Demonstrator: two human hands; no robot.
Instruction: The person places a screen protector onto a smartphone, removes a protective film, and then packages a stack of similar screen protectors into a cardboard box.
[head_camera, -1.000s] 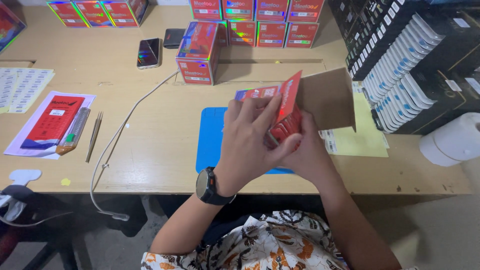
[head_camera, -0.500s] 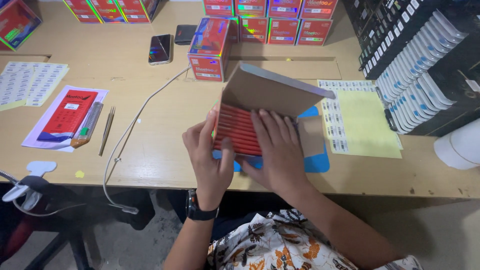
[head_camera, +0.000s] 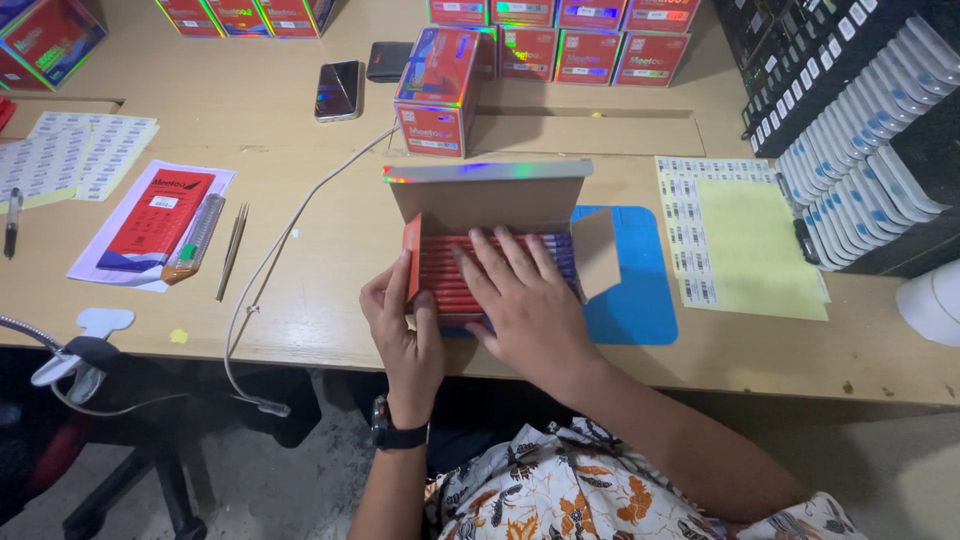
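Observation:
An open cardboard box (head_camera: 490, 200) with a shiny lid flap lies on the wooden table (head_camera: 300, 300), partly over a blue mat (head_camera: 630, 300). Inside it stand several thin red packs (head_camera: 445, 275) in a row. My left hand (head_camera: 400, 325) grips the box's left end and its front edge. My right hand (head_camera: 525, 295) lies flat, fingers spread, on top of the red packs. A black watch is on my left wrist.
Red boxes (head_camera: 435, 95) stand behind the open box and along the table's back. A phone (head_camera: 338, 90), label sheets (head_camera: 720, 235), tweezers (head_camera: 233, 250), a red pack on paper (head_camera: 160, 215) and a white cable (head_camera: 270, 270) lie around. A black rack of white items (head_camera: 860, 130) fills the right.
The box was held tilted up in both hands; it now lies flat on the table with its lid open. My right hand moved onto the packs.

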